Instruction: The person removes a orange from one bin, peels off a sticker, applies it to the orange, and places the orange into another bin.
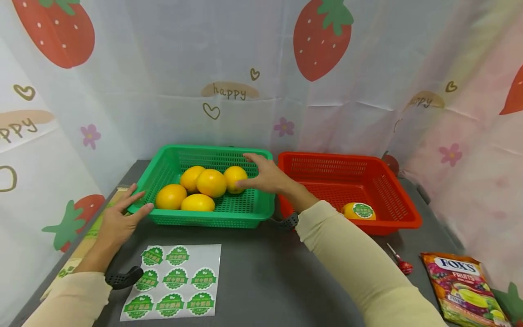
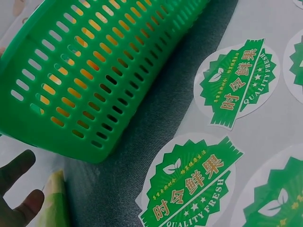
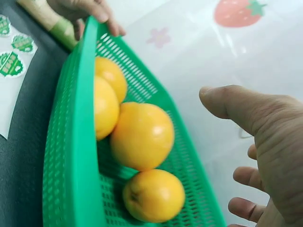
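Observation:
Several oranges point(image 1: 211, 183) lie in a green plastic basket point(image 1: 204, 219), bunched towards its left and middle. My left hand point(image 1: 118, 222) rests at the basket's front left corner, its fingers fairly straight and touching the rim. Over the basket's right part is my right hand point(image 1: 265, 175), thumb and fingers spread apart with nothing between them. The rightmost orange point(image 3: 154, 195) is nearest to it; in the right wrist view a gap shows between them. A sheet of round green stickers point(image 1: 173, 281) lies on the table in front of the basket.
To the right stands a red basket point(image 1: 388, 224) holding an orange with a green sticker point(image 1: 359, 211). A lollipop point(image 1: 402, 264) and a FOX'S candy bag point(image 1: 466, 288) lie at the table's right. A printed curtain point(image 1: 184, 68) hangs behind the baskets.

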`<act>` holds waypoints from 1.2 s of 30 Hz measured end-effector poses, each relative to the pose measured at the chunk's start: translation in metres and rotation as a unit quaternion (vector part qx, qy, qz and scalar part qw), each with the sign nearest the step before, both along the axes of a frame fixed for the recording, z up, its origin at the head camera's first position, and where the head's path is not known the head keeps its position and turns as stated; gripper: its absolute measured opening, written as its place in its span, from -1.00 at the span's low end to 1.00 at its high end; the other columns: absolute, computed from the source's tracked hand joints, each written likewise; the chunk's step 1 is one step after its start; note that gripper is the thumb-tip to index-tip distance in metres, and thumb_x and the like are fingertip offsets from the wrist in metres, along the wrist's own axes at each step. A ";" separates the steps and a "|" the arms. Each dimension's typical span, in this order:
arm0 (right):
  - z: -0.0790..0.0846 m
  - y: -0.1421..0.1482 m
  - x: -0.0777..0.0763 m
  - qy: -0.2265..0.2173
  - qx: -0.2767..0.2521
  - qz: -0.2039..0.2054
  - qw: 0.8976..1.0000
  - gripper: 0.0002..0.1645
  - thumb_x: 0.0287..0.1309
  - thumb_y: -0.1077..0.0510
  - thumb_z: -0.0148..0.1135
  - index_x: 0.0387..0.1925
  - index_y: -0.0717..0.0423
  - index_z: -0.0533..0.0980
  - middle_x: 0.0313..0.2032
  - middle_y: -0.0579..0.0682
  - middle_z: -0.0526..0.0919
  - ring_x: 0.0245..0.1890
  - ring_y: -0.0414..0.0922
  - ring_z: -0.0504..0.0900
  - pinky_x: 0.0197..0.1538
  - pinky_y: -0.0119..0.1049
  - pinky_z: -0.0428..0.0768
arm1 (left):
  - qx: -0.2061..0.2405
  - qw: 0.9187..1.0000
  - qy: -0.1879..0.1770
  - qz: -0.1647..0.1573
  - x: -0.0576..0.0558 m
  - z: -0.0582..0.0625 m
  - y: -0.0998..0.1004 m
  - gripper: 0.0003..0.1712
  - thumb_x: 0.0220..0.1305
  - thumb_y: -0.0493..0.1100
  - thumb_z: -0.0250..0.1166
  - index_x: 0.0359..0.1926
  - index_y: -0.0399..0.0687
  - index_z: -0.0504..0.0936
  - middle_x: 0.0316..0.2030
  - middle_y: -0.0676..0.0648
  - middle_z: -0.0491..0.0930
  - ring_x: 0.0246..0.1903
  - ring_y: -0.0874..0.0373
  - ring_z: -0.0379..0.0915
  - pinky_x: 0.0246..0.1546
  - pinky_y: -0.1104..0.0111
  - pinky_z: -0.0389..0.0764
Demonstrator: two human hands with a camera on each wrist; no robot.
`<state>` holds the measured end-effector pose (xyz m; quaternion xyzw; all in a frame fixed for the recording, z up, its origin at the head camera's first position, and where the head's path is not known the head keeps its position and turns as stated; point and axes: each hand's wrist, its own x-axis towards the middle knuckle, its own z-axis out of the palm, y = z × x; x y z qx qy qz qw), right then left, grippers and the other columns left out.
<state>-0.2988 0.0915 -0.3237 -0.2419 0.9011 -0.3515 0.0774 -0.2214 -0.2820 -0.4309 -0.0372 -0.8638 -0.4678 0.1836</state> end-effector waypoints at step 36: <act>-0.058 -0.090 -0.032 0.052 0.108 -0.080 0.989 -0.13 -0.14 -0.29 0.45 0.15 -0.04 0.32 0.03 -0.02 0.50 0.16 0.04 0.37 0.26 0.06 0.15 | 0.020 1.000 0.011 -0.008 0.003 0.000 0.003 -0.36 0.32 -0.05 0.29 0.29 -0.33 0.41 0.43 -0.12 0.11 0.39 -0.14 -0.03 0.15 0.61 0.16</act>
